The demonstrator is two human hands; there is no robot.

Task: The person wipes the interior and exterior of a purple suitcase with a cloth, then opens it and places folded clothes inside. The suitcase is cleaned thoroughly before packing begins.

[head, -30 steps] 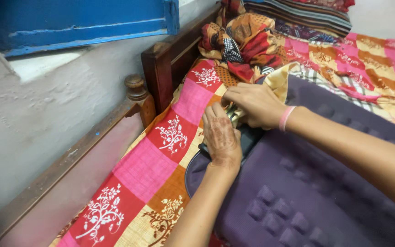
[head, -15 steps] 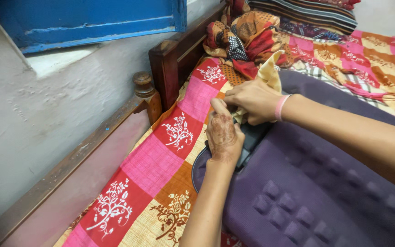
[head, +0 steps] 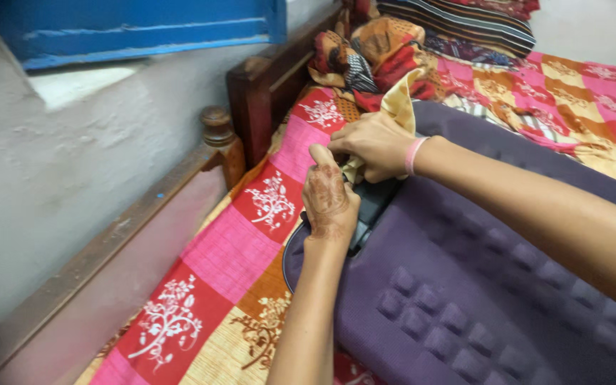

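View from my head, looking down on a bed [head: 229,249] covered by a checked sheet [head: 269,203] in pink, red and orange squares with white tree prints. A wooden bed frame [head: 251,100] with one turned post [head: 217,127] runs along a pale plaster wall [head: 58,185]; one blue shutter [head: 137,28] sits at 11 o'clock.

Counts: one purple suitcase [head: 479,285] with raised square studs, one yellow cloth [head: 397,107], one heap of patterned clothes [head: 379,50] at 12 o'clock, one striped pillow [head: 465,25] behind it, two hands, one pink wristband [head: 413,155].

The suitcase lies flat on the sheet and fills the field from 3 to 6 o'clock. My left hand [head: 329,203], marked with henna, rests palm down on its dark edge [head: 373,203], fingers curled over the rim. My right hand [head: 376,146] lies at 1 o'clock of the left, the two nearly touching. Its fingers are closed, pinching the yellow cloth at the suitcase's top corner. The cloth rises from that grip toward 12 o'clock, one point standing up against the clothes heap. Whether the left fingertips also touch the cloth I cannot tell.
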